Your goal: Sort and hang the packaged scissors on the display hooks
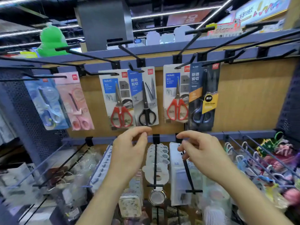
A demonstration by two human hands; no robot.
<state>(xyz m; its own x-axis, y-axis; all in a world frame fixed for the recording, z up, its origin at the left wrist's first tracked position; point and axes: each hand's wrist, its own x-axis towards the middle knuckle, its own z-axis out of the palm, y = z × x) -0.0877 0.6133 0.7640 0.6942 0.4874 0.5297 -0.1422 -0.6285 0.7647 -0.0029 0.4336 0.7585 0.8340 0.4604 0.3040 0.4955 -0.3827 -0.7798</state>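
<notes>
left hand (129,148): raised just under the hung row, thumb and forefinger nearly meeting, the rest loosely curled, holding nothing i can see.
right hand (200,151): beside it at the same height, fingers loosely bent and narrow, also empty.
task's things: six scissors packs hang on the far upper rail, one per black metal display hook (90,56).
left hooks: clear-fronted blue scissors pack (47,103), then pink scissors pack (74,101), both tilted.
middle hooks: red-handled scissors on a white card (118,98), touching or overlapping the black scissors on a grey-blue card (146,96).
right hooks: second red-handled white-card pack (176,93), overlapped by the dark navy scissors pack with a yellow band (203,95).
near lower rail: one hook holds a stack of white die-cut cards (159,161); those to the right carry colourful trinkets (276,153), too blurred to name.
risk, sorting: the two red packs sit apart; moving one could drag its overlapping neighbour off its hook.
risk, snagging: long hook tips jut towards the person; a reaching wrist might catch one.
risk, swing: tilted left packs may slide forward if bumped.
</notes>
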